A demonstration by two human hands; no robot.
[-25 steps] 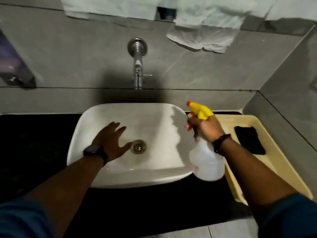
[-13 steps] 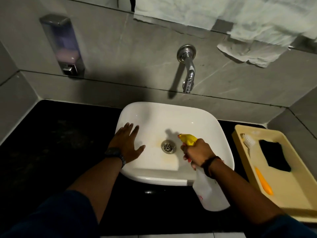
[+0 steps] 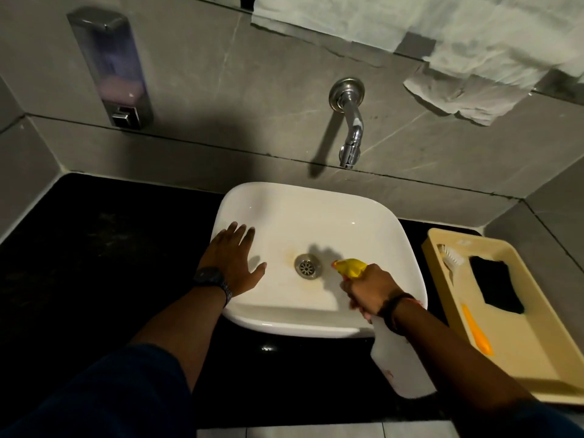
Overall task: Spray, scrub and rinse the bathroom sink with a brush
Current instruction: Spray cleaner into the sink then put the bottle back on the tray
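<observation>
A white countertop sink [image 3: 316, 213] sits on a black counter, with a metal drain [image 3: 307, 266] at its middle and a yellowish stain beside it. My left hand [image 3: 232, 257] lies flat with fingers spread on the sink's left inner wall. My right hand [image 3: 369, 287] grips a white spray bottle [image 3: 396, 358] with a yellow nozzle [image 3: 349, 267], which points left toward the drain. A brush with white bristles [image 3: 452, 256] and an orange handle [image 3: 477, 333] lies in the tray at the right.
A chrome tap [image 3: 349, 121] juts from the grey tiled wall above the sink. A soap dispenser [image 3: 110, 67] hangs at the upper left. The beige tray [image 3: 512, 358] at the right also holds a black sponge [image 3: 496, 284]. Crumpled white paper [image 3: 458, 96] hangs at the upper right.
My right hand carried the spray bottle from beside the sink's right rim to over the basin, nozzle near the drain. My view shifted left. The left hand stays on the sink.
</observation>
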